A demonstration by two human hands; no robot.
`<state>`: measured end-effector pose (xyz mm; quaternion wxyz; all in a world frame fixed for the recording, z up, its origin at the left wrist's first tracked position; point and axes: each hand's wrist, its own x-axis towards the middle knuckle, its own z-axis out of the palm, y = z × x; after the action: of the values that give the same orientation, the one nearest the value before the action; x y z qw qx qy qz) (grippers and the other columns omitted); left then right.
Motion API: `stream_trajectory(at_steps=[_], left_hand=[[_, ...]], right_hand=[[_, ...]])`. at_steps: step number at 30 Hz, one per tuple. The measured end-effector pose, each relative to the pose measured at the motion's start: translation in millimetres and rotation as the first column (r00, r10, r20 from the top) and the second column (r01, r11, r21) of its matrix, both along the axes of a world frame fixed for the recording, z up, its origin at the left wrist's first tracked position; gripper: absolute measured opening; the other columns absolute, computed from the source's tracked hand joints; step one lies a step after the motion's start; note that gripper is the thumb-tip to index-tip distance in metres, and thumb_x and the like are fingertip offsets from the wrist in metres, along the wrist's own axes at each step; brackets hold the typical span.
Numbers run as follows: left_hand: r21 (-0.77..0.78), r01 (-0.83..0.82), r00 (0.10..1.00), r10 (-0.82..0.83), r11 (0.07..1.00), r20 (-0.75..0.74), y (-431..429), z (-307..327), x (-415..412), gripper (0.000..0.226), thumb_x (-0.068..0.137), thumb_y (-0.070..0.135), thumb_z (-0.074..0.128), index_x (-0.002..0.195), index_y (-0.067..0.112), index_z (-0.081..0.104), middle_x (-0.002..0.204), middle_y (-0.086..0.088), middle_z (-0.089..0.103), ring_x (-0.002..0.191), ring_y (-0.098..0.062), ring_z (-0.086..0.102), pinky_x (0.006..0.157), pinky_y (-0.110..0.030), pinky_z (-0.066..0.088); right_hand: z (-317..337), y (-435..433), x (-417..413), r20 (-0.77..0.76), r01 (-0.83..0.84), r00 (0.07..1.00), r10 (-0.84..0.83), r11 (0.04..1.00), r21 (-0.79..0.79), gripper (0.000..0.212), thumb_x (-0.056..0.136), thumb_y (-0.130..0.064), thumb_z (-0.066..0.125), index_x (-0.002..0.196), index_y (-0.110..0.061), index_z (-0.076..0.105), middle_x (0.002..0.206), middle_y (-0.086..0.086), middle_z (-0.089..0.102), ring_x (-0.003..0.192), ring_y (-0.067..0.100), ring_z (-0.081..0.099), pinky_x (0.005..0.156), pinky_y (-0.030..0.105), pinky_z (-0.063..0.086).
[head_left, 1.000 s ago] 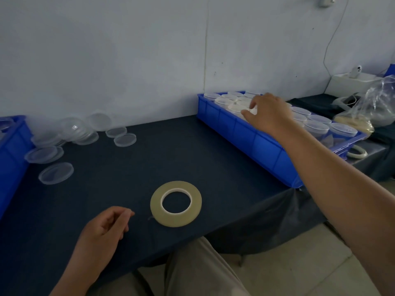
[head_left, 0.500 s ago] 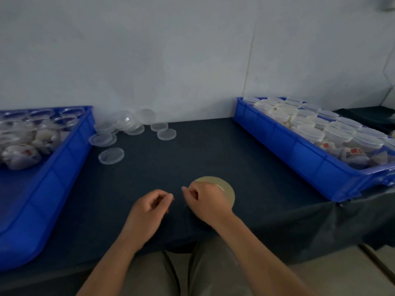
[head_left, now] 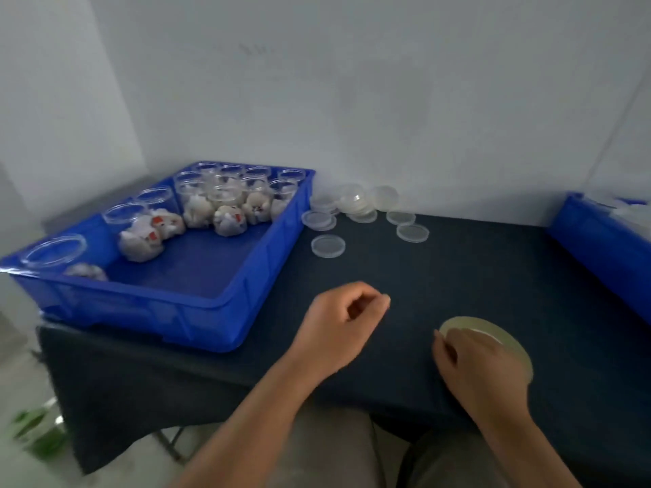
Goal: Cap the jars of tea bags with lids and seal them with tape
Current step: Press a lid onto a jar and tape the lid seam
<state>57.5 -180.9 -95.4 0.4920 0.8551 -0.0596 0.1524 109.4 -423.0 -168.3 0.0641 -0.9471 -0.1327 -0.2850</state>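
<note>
My right hand [head_left: 482, 371] lies on a yellowish tape roll [head_left: 510, 338] that sits flat on the dark table, fingers curled over its near left rim. My left hand [head_left: 345, 322] hovers left of it, fingers loosely curled with the thumb near the index finger, and nothing shows between them. Several clear uncapped jars of tea bags [head_left: 229, 209] stand in a blue tray [head_left: 148, 311] at the left. Several loose clear lids [head_left: 328, 246] lie on the table by the wall, some stacked.
A second blue tray [head_left: 599, 244] sits at the right edge, mostly cut off. The table is covered by a dark cloth [head_left: 458, 276] that hangs over its near edge. A white wall stands close behind. My legs are under the near edge.
The view has swung left, from the right tray to the left tray of jars. My right hand came back from the right tray onto the tape roll. My two hands have moved apart.
</note>
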Motion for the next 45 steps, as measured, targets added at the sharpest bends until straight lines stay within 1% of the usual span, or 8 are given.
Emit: stream_trajectory(at_steps=[8, 13, 19, 26, 29, 37, 41, 45], left_hand=[[0.391, -0.489, 0.848, 0.530, 0.780, 0.004, 181.8, 83.9, 12.3, 0.032, 0.099, 0.059, 0.056, 0.090, 0.034, 0.073, 0.086, 0.012, 0.075, 0.086, -0.013, 0.071, 0.077, -0.036, 0.056], [0.807, -0.471, 0.411, 0.898, 0.356, -0.156, 295.7, 75.5, 33.7, 0.069, 0.097, 0.061, 0.059, 0.156, 0.026, 0.048, 0.166, -0.015, 0.035, 0.150, -0.044, 0.034, 0.114, -0.060, 0.039], [0.821, -0.296, 0.282, 0.866, 0.488, -0.413, 347.1, 44.4, 28.9, 0.082, 0.093, 0.049, 0.069, 0.161, 0.013, 0.040, 0.158, -0.018, 0.047, 0.139, -0.042, 0.050, 0.117, -0.057, 0.042], [0.857, -0.458, 0.241, 0.961, 0.234, -0.134, 335.3, 61.1, 26.3, 0.087, 0.085, 0.059, 0.079, 0.153, 0.013, 0.049, 0.163, -0.023, 0.033, 0.147, -0.048, 0.033, 0.115, -0.062, 0.039], [0.834, -0.451, 0.178, 0.948, 0.318, -0.265, 351.5, 69.6, 24.3, 0.085, 0.092, 0.046, 0.078, 0.160, 0.012, 0.039, 0.155, -0.022, 0.044, 0.147, -0.047, 0.037, 0.121, -0.064, 0.033], [0.890, -0.357, 0.188, 0.955, 0.284, -0.229, 347.0, 67.4, 17.3, 0.064, 0.083, 0.028, 0.085, 0.139, 0.008, 0.061, 0.135, -0.017, 0.061, 0.128, -0.042, 0.057, 0.105, -0.056, 0.049], [0.859, -0.492, 0.471, 0.872, 0.137, 0.130, 326.8, 85.7, 9.2, 0.044, 0.081, 0.020, 0.083, 0.123, 0.026, 0.074, 0.117, -0.015, 0.069, 0.105, -0.042, 0.066, 0.082, -0.048, 0.053], [0.703, -0.624, 0.747, 0.524, 0.340, 0.409, 272.9, 118.1, 5.6, 0.034, 0.095, 0.019, 0.070, 0.127, 0.032, 0.069, 0.107, -0.006, 0.077, 0.098, -0.039, 0.070, 0.085, -0.049, 0.050]], right_hand=[[6.3, 1.9, -2.0, -0.003, -0.024, 1.000, 0.024, 0.999, 0.027, 0.053, 0.099, -0.039, 0.060, 0.053, -0.035, 0.035, 0.041, -0.016, 0.031, 0.033, -0.004, 0.030, 0.037, 0.012, 0.013], [9.2, 2.6, -2.8, 0.010, -0.010, 1.000, 0.010, 1.000, 0.024, 0.052, 0.097, -0.040, 0.060, 0.052, -0.035, 0.034, 0.040, -0.016, 0.029, 0.033, -0.005, 0.026, 0.039, 0.009, 0.012], [6.7, 1.8, -1.3, -0.005, -0.017, 1.000, 0.017, 0.999, 0.031, 0.052, 0.098, -0.040, 0.059, 0.052, -0.033, 0.036, 0.040, -0.014, 0.031, 0.033, -0.002, 0.030, 0.031, 0.016, 0.026], [7.3, 0.9, -1.6, -0.042, -0.012, 0.999, 0.013, 1.000, 0.018, 0.054, 0.101, -0.042, 0.057, 0.052, -0.033, 0.038, 0.040, -0.014, 0.032, 0.032, 0.000, 0.032, 0.032, 0.019, 0.028], [6.8, -0.2, -1.2, -0.046, -0.019, 0.999, 0.021, 1.000, 0.024, 0.054, 0.101, -0.042, 0.057, 0.052, -0.033, 0.036, 0.040, -0.013, 0.032, 0.031, 0.001, 0.032, 0.033, 0.017, 0.022], [9.1, -0.5, -2.4, -0.060, -0.040, 0.997, 0.044, 0.997, 0.070, 0.052, 0.103, -0.043, 0.053, 0.054, -0.030, 0.041, 0.043, -0.011, 0.039, 0.035, 0.004, 0.039, 0.031, 0.030, 0.039], [9.0, 0.1, -2.6, -0.092, -0.030, 0.995, 0.039, 0.995, 0.094, 0.052, 0.104, -0.047, 0.050, 0.055, -0.029, 0.045, 0.045, -0.011, 0.042, 0.038, 0.004, 0.042, 0.036, 0.034, 0.046], [7.3, 0.8, -3.0, -0.047, -0.034, 0.998, 0.037, 0.997, 0.074, 0.052, 0.102, -0.045, 0.052, 0.054, -0.031, 0.042, 0.043, -0.012, 0.038, 0.036, 0.003, 0.038, 0.031, 0.028, 0.039]])
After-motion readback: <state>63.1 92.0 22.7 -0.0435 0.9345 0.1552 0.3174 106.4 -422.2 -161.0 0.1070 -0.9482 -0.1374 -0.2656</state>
